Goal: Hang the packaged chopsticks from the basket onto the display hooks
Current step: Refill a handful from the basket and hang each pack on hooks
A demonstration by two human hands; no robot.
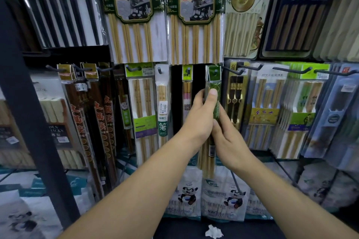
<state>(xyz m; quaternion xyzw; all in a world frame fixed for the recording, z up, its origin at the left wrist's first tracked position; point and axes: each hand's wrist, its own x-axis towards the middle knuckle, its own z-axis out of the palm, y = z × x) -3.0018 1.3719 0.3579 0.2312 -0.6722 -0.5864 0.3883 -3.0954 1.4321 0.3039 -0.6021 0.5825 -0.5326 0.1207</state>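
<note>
**Two hands, one slim pack: seating packaged chopsticks at the hook**

Nearest us, well below the grip, a crumpled white scrap (213,231) lies on a dark surface. At the grip itself, our right hand (230,141) curls round the middle of the green chopstick pack (213,103). Our left hand (201,116), just above it, pinches the pack with the thumb pressed on its front face. Below the grip, the bare bamboo ends hang free inside clear film. We judge the pack light, stiff along its length because of the sticks, and slippery in its wrapper. We would therefore hold the stick-backed middle, not the thin header, which would likely bend or tear. Above the grip, the header meets the display hook (214,72); whether it is fully threaded we cannot tell. Beyond, to either side of the grip, neighbouring packs (162,103) hang close. No basket is in view.
</note>
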